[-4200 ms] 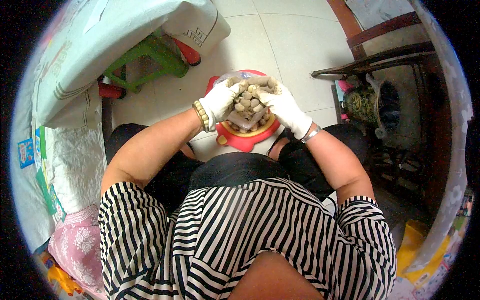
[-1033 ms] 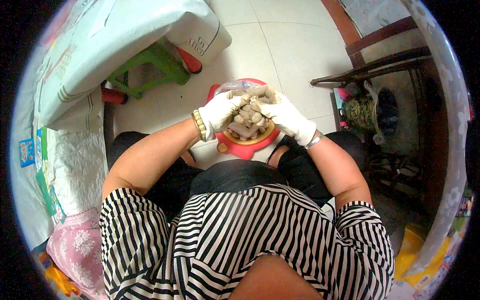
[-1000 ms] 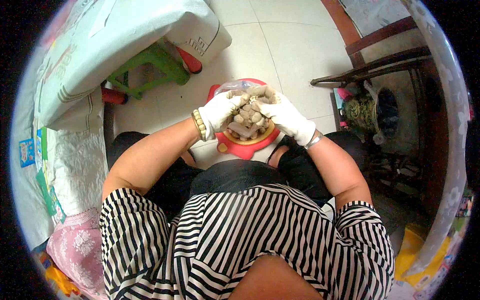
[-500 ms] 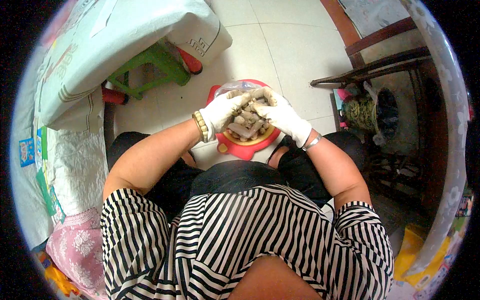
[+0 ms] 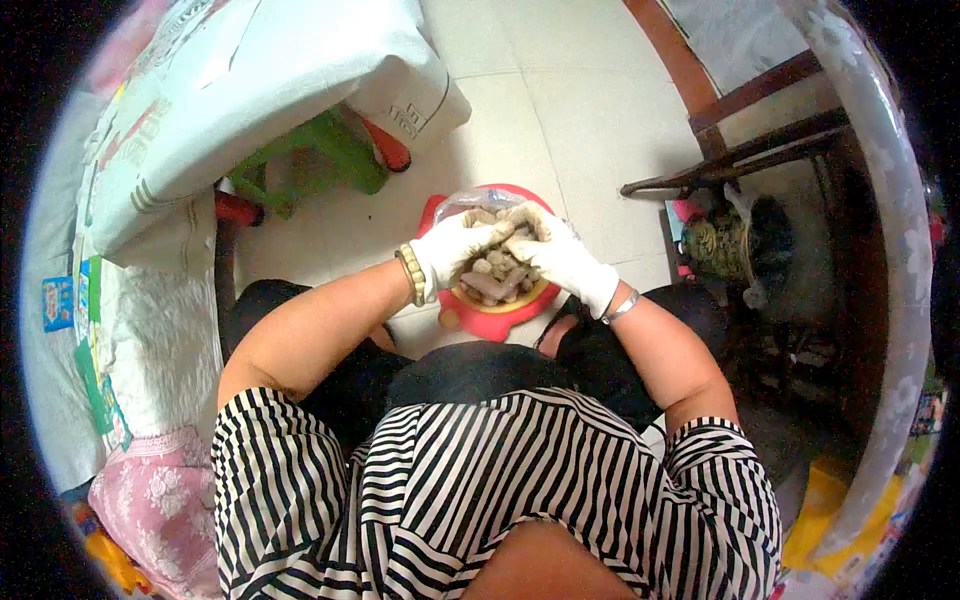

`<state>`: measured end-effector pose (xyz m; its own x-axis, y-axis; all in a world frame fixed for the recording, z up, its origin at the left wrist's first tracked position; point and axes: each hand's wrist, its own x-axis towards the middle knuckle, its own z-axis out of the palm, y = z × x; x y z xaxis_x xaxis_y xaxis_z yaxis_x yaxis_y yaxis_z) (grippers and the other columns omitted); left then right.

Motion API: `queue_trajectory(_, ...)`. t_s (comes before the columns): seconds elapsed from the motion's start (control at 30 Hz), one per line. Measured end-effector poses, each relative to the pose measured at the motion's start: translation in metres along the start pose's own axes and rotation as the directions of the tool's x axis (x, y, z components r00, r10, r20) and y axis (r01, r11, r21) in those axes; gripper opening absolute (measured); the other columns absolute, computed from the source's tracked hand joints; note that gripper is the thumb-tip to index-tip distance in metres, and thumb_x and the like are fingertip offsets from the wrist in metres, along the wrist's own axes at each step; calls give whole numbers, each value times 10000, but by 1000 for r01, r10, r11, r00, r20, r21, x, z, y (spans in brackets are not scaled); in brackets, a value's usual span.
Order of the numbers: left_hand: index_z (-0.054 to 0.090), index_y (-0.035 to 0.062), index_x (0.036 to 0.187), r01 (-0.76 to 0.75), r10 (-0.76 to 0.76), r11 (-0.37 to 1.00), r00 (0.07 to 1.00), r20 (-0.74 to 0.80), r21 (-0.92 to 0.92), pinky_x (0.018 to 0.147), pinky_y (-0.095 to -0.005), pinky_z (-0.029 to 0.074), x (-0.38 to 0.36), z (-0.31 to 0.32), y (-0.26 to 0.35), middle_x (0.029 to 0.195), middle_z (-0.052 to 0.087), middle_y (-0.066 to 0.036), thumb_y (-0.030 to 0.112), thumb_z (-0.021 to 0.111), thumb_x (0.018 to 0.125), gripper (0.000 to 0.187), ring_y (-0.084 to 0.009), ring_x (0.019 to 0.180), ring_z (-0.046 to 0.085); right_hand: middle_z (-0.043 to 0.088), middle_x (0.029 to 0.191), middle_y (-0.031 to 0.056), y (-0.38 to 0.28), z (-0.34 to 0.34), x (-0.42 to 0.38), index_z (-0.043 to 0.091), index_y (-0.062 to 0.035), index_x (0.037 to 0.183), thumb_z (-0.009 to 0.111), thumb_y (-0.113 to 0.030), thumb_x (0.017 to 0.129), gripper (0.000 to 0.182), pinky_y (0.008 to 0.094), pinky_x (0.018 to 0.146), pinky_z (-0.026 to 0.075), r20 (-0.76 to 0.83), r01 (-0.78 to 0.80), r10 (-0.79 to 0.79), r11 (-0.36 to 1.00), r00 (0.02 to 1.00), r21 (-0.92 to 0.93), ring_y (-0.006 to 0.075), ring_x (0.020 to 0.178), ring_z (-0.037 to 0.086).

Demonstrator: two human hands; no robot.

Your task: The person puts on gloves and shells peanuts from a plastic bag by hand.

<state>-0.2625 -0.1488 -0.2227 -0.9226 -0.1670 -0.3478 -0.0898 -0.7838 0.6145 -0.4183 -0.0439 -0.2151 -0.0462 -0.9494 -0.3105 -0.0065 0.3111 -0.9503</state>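
Observation:
My left hand (image 5: 462, 247), in a white glove with a beaded bracelet at the wrist, has its fingers curled in over a pile of knobbly grey-brown pieces (image 5: 490, 283). Facing it, my right hand (image 5: 550, 248), also gloved in white, is closed, with its fingertips almost against the left ones. Whatever sits between the fingertips is small and partly hidden; its kind I cannot make out. Beneath the hands, the pile rests on a low red and yellow stool or basin (image 5: 484, 325) on the floor. Clear plastic (image 5: 468, 200) shows at its far side.
To the left stands a table with a pale cloth (image 5: 270, 70), a green stool (image 5: 320, 160) partly beneath it. A dark wooden frame (image 5: 760, 150) stands on the right, with bundled things (image 5: 720, 240) below. Light floor tiles (image 5: 580, 110) stretch ahead.
The view has tilted slightly, so the stool or basin and both hands sit lower in it. Both hands stay together over the pile, their fingers still closed.

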Motion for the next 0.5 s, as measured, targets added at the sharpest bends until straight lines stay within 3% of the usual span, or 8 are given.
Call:
queue_trajectory(0.03, 609, 63, 1044, 8, -8, 999, 1000, 9, 33, 503, -153, 452, 1, -2, -3, 829, 648, 5, 271, 578, 901, 254, -25, 605, 565, 549, 1036, 35, 1, -1, 1, 521, -36, 1087, 554, -21, 838, 252, 263, 876, 430, 12, 57, -56, 993, 998, -101, 113, 987, 510)
queue_trajectory(0.1, 601, 73, 1065, 4, -4, 1000, 1000, -28, -10, 532, -163, 465, 0, 3, -3, 859, 648, 4, 268, 580, 899, 257, -30, 643, 574, 547, 1033, 36, 0, -1, 2, 517, -37, 1090, 543, -23, 847, 244, 266, 879, 427, 44, 88, -83, 987, 996, -133, 114, 989, 507)
queue_trajectory(0.13, 591, 85, 1087, 16, -16, 1000, 1000, 27, 5, 564, -171, 476, -2, 1, 0, 907, 646, 0, 268, 584, 897, 264, -35, 703, 585, 547, 1033, 36, 0, 0, 2, 517, -37, 1090, 543, -23, 847, 244, 266, 879, 427, 45, 97, -92, 986, 995, -137, 114, 989, 507)
queue_trajectory(0.27, 578, 87, 1118, 8, -8, 1000, 1000, 25, 8, 693, -250, 514, -3, 1, 1, 995, 635, -35, 265, 596, 888, 291, -109, 834, 611, 551, 1009, 59, -5, 4, -2, 528, -27, 1021, 531, -26, 830, 191, 284, 867, 429, 4, 44, -44, 999, 999, -9, 147, 972, 521)
queue_trajectory(0.4, 572, 79, 1123, 2, -1, 998, 1000, 15, -63, 731, -285, 521, 5, -10, -14, 1014, 632, -46, 245, 594, 889, 288, -144, 852, 620, 551, 966, 44, 1, 11, -3, 527, -34, 996, 489, -58, 861, 143, 287, 842, 432, -34, 32, -29, 996, 999, 89, 136, 925, 517)
queue_trajectory(0.5, 552, 76, 1140, 10, -17, 994, 998, -67, -106, 711, -284, 528, 5, -3, -21, 1008, 632, -51, 214, 575, 899, 279, -151, 840, 624, 552, 954, 48, 7, 9, -1, 522, -39, 1013, 460, -84, 880, 154, 287, 830, 434, -88, 35, -32, 999, 996, 30, 138, 905, 518)
